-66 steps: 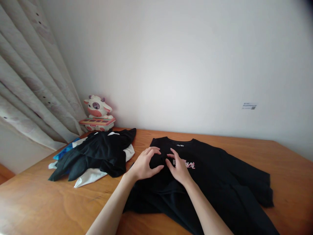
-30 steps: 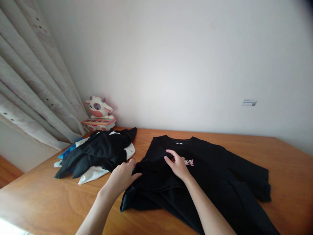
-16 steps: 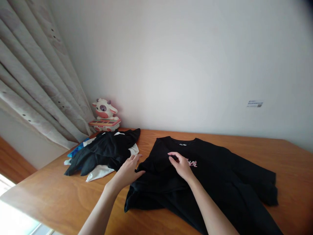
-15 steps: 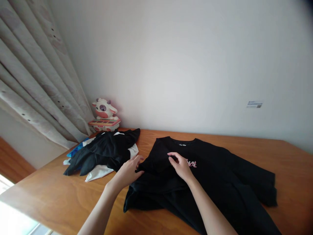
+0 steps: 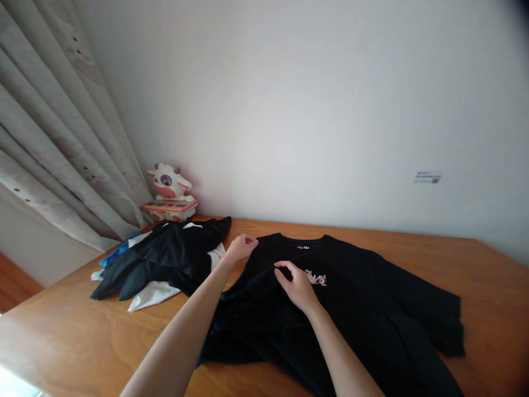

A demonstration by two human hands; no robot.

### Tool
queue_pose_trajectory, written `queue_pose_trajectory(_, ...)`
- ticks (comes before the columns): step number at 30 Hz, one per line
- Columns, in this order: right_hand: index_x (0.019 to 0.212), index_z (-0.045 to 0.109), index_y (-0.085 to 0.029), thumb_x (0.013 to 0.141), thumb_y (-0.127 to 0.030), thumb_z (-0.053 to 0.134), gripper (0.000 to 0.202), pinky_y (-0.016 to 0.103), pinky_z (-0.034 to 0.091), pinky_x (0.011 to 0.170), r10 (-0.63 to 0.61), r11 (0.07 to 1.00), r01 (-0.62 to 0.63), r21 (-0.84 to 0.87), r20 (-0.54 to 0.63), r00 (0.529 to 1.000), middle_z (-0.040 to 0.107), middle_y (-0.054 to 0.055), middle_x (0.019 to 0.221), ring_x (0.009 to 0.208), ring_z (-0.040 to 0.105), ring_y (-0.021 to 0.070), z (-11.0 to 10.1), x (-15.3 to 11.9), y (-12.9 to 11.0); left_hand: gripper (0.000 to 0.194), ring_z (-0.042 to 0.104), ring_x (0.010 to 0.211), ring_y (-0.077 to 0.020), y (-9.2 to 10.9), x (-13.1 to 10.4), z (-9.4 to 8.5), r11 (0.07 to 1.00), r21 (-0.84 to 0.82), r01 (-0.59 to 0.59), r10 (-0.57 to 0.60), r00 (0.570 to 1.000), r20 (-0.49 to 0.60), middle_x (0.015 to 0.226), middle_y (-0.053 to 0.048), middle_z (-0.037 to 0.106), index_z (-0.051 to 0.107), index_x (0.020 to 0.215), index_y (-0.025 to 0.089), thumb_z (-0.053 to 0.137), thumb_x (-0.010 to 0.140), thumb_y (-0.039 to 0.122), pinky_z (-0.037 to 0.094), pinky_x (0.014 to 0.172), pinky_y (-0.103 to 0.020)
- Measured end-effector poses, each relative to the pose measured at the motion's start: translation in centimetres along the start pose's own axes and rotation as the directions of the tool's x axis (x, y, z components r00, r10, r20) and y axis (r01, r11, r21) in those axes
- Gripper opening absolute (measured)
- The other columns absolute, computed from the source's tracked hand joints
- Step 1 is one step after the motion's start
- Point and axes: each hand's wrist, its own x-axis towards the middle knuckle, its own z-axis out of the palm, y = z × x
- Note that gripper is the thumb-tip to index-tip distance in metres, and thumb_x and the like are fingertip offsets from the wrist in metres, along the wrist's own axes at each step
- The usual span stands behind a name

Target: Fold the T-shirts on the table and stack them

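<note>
A black T-shirt lies spread on the wooden table, its neckline toward the wall and a small pink print on the chest. Its left side is bunched in folds, while the right sleeve stretches out flat. My left hand is closed, thumb and fingers pinching the shirt's left shoulder edge. Over the chest, beside the print, my right hand is curled with thumb and forefinger nearly together on a bit of the shirt's fabric. The lower part of the shirt runs under my right forearm and out of view.
A heap of clothes, black, white and blue, lies on the table's left side. Behind it stands a toy cow with a keyboard. A patterned curtain hangs at left. The wooden table meets a white wall with a small label.
My left hand has moved up and away from me, from the bunched sleeve area to the shirt's shoulder. My right hand has shifted slightly left, its fingertips closer together. The view has turned a little.
</note>
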Motion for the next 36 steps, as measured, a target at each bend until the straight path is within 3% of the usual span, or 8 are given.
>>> queue_pose_trajectory(3, 0.114, 0.070, -0.026, 0.091, -0.042, 0.056, 0.031, 0.036, 0.053, 0.090, -0.049, 0.999, 0.049, -0.009, -0.032, 0.998, 0.075, 0.003, 0.114, 0.097, 0.071, 0.0224, 0.0, 0.1, 0.1, 0.025, 0.072, 0.075, -0.0268, 0.1, 2.4, 3.2, 0.992, 0.103, 0.071, -0.076, 0.996, 0.054, 0.067, -0.008, 0.071, 0.067, 0.066, 0.018, 0.070, 0.082, 0.038, 0.049, 0.065, -0.029)
queue_pose_trajectory(6, 0.120, 0.067, -0.026, 0.091, -0.039, 0.056, 0.033, 0.037, 0.048, 0.101, -0.092, 0.996, 0.092, -0.003, -0.051, 0.994, 0.072, 0.004, 0.123, 0.118, 0.065, 0.0232, 0.0, 0.3, 0.1, 0.017, 0.073, 0.086, -0.0265, -0.3, 3.6, 4.6, 0.980, 0.183, 0.077, -0.087, 0.995, 0.051, 0.079, -0.007, 0.075, 0.068, 0.072, 0.020, 0.072, 0.080, 0.035, 0.050, 0.070, -0.028)
queue_pose_trajectory(12, 0.125, 0.064, -0.022, 0.094, -0.037, 0.052, 0.037, 0.032, 0.051, 0.073, 0.008, 0.981, -0.041, -0.188, -0.172, 0.985, 0.072, 0.002, 0.081, 0.072, 0.067, 0.0204, 0.4, 0.5, 0.5, 0.019, 0.068, 0.103, -0.0257, -0.1, 5.3, 5.1, 0.962, 0.271, 0.016, 0.005, 0.997, -0.079, 0.111, -0.010, 0.072, 0.066, 0.105, 0.021, 0.056, 0.095, 0.033, 0.051, 0.085, -0.034)
queue_pose_trajectory(17, 0.125, 0.063, -0.015, 0.091, -0.028, 0.055, 0.037, 0.038, 0.047, 0.089, -0.123, 0.853, -0.034, -0.520, -0.264, 0.957, 0.071, 0.011, 0.106, 0.097, 0.064, 0.0269, 1.1, 0.4, 1.1, 0.029, 0.057, 0.119, -0.0293, -0.5, 4.0, 6.5, 0.931, 0.347, -0.113, 0.173, 0.974, -0.144, 0.127, -0.018, 0.061, 0.057, 0.123, 0.013, 0.049, 0.097, 0.023, 0.046, 0.100, -0.042)
queue_pose_trajectory(23, 0.110, 0.071, -0.022, 0.088, -0.019, 0.055, 0.027, 0.031, 0.047, 0.083, -0.075, 0.892, -0.037, -0.450, -0.227, 0.971, 0.073, 0.004, 0.092, 0.085, 0.066, 0.0212, 0.8, 0.8, 1.3, 0.026, 0.054, 0.124, -0.0308, -0.9, 2.5, 7.1, 0.831, 0.403, -0.384, 0.406, 0.913, 0.032, 0.128, -0.015, 0.062, 0.066, 0.114, 0.017, 0.048, 0.097, 0.023, 0.044, 0.105, -0.047)
queue_pose_trajectory(29, 0.104, 0.072, -0.023, 0.086, -0.017, 0.054, 0.026, 0.030, 0.045, 0.083, -0.028, 0.923, -0.065, -0.380, -0.233, 0.972, 0.073, 0.002, 0.088, 0.084, 0.067, 0.0198, 0.7, 0.9, 1.1, 0.037, 0.045, 0.140, -0.0255, 0.4, 3.0, 7.4, 0.750, 0.347, -0.563, 0.541, 0.824, 0.167, 0.149, -0.012, 0.054, 0.063, 0.129, 0.018, 0.045, 0.096, 0.020, 0.032, 0.120, -0.042)
queue_pose_trajectory(32, 0.107, 0.071, -0.022, 0.089, -0.021, 0.055, 0.024, 0.031, 0.043, 0.085, -0.028, 0.899, -0.070, -0.433, -0.217, 0.976, 0.073, 0.003, 0.091, 0.087, 0.066, 0.0209, 0.8, 0.9, 0.9, 0.043, 0.043, 0.144, -0.0255, 1.7, 4.1, 8.9, 0.759, 0.312, -0.572, 0.526, 0.820, 0.224, 0.151, -0.015, 0.052, 0.060, 0.134, 0.016, 0.038, 0.100, 0.029, 0.031, 0.121, -0.044)
queue_pose_trajectory(36, 0.108, 0.069, -0.021, 0.088, -0.021, 0.056, 0.024, 0.032, 0.042, 0.084, -0.009, 0.873, -0.089, -0.479, -0.198, 0.980, 0.073, 0.005, 0.096, 0.090, 0.065, 0.0220, 0.8, 0.8, 0.6, 0.053, 0.038, 0.146, -0.0373, 3.0, 5.3, 11.7, 0.818, 0.291, -0.496, 0.415, 0.860, 0.299, 0.157, -0.018, 0.044, 0.054, 0.142, 0.018, 0.037, 0.100, 0.044, 0.028, 0.116, -0.065)
